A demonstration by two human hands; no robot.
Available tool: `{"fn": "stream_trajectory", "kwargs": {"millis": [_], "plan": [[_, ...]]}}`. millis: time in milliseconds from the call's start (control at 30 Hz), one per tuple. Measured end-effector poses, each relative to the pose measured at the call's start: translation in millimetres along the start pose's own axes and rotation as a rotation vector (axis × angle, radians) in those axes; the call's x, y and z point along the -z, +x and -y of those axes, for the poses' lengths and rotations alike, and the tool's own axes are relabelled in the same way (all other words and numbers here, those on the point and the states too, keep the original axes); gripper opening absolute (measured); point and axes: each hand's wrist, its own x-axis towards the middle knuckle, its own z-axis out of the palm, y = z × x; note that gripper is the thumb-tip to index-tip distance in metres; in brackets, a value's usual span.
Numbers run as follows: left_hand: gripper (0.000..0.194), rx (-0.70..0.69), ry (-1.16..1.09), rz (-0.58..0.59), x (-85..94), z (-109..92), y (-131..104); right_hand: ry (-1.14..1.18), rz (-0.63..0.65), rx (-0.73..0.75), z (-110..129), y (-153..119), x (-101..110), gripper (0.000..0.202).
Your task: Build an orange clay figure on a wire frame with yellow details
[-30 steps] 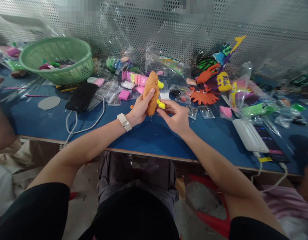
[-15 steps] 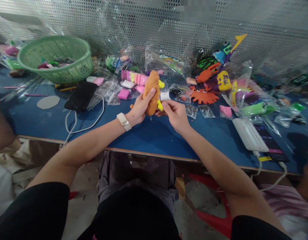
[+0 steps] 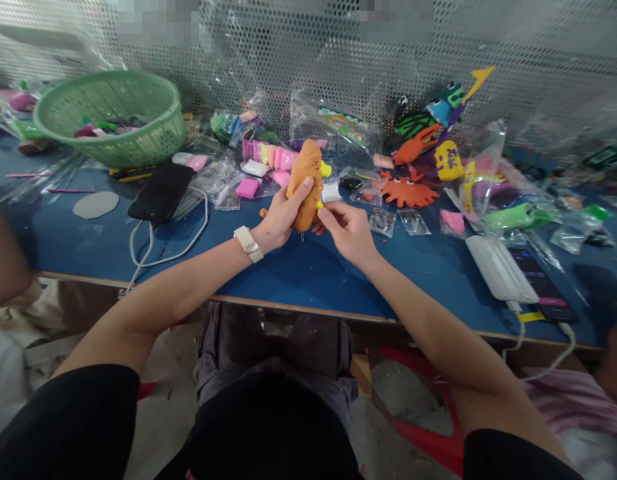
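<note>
An orange-brown clay figure (image 3: 307,167) is held nearly upright over the blue table by my left hand (image 3: 283,213), its thumb pressed along the front. A yellow clay piece (image 3: 326,170) sticks out from the figure's upper right side. Lower on that side, my right hand (image 3: 349,228) pinches a second yellow clay piece (image 3: 319,205) against the figure; the fingertips cover most of it. Just behind lie a pink clay block (image 3: 248,188), a row of pink and yellow clay packs (image 3: 271,156) and a white piece (image 3: 331,192).
A green basket (image 3: 113,147) stands back left, near a black phone (image 3: 161,192) on a white cable. Clay figures, among them an orange crab (image 3: 408,192), stand back right. A white power bank (image 3: 501,269) and another phone (image 3: 543,285) lie at the right. A perforated metal panel (image 3: 268,53) rises behind.
My right fingers have closed further over the lower yellow piece, so less of it shows, and press nearer the figure. My left hand has hardly moved.
</note>
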Motion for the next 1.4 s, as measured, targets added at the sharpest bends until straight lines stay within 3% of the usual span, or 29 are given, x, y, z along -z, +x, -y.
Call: {"fn": "stream_trajectory", "kwargs": {"millis": [133, 367, 533, 833, 1033, 1200, 1300, 1400], "plan": [[0.020, 0.003, -0.018, -0.001, -0.9, -0.3, -0.3, -0.153, -0.049, 0.095, 2.6, -4.1, 1.6, 0.061], [0.017, 0.023, -0.009, -0.005, -0.8, 0.4, -0.8, -0.200, -0.088, 0.122, 0.6, -6.6, 4.0, 0.038], [0.020, 0.037, -0.050, 0.011, 1.3, 0.0, 1.0, -0.359, -0.094, 0.186, 2.2, -8.6, 6.0, 0.031], [0.025, 0.102, -0.045, 0.016, 0.6, -3.5, -0.8, -0.354, -0.108, 0.189, -1.2, -6.8, 9.9, 0.024], [0.029, 0.096, -0.032, 0.026, 3.5, 0.3, 2.5, -0.337, -0.115, 0.223, -6.0, -6.0, 11.2, 0.026], [0.040, 0.109, -0.034, 0.040, 6.2, 2.1, 4.5, -0.558, -0.140, 0.251, -0.9, -5.9, 16.0, 0.028], [0.047, 0.125, -0.029, 0.047, 7.3, 2.5, 5.6, -0.713, -0.116, 0.335, 3.6, -6.1, 18.6, 0.053], [0.051, 0.137, -0.022, 0.043, 8.0, 3.5, 7.1, -0.795, -0.109, 0.441, 2.2, -4.3, 22.5, 0.053]]}}
